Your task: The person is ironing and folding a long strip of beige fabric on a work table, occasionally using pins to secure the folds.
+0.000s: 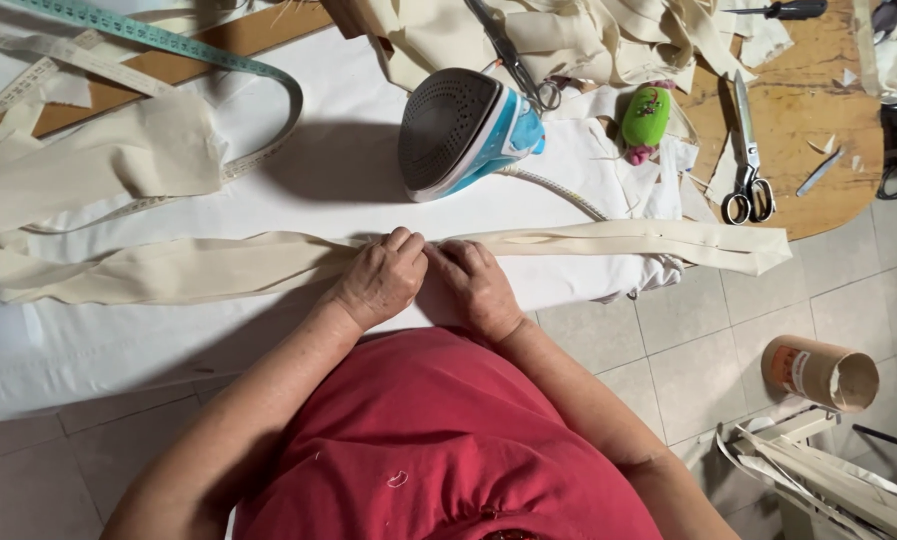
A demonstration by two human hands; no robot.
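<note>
Both hands sit side by side at the near edge of the white board [298,130]. The left hand [380,280] and right hand [478,290] each pinch the long cream strip [608,240], fingers closed on its folded edge. The strip runs from nine o'clock to three. At twelve, just beyond, an iron [463,130] rests on its heel; scissors [748,165] lie at two o'clock, beside a green pincushion [646,115].

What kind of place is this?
Probably a sewing or tailoring workroom: both hands press a cream fabric strip on a padded board, with an iron, scissors and a tape measure nearby.
</note>
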